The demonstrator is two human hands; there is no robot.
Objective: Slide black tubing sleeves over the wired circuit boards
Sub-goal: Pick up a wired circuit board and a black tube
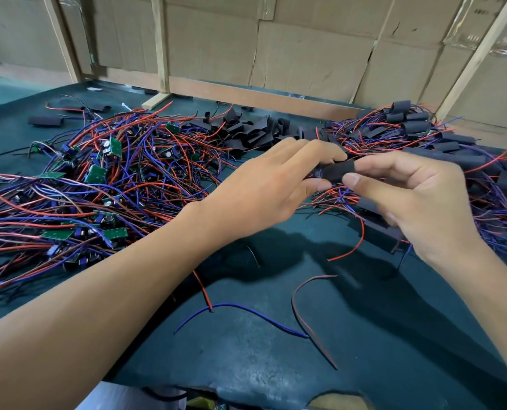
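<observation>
Black tubing sleeve (336,172) up in the air over the middle of the bench (276,350), held from both ends. Right hand (417,199) pinching the right end of it between thumb and first finger, other fingers curled loosely. Left hand (276,187) gripping the left end with fingertips and thumb. Something small and dark poking out at the left end, too blurry to name. Red and blue wires hanging down just under both hands.

Loose wire ends (246,309) lying on the dark green bench, near the person, between the two arms. Big messy pile of green circuit boards (95,173) with red and blue wires off to the left. Heap of empty black sleeves (246,128) farther back, in the middle. Pile of boards already covered in black sleeves (423,128) to the right and behind the right hand. Brown cardboard wall (305,48) with wooden strips at the far edge of the bench.
</observation>
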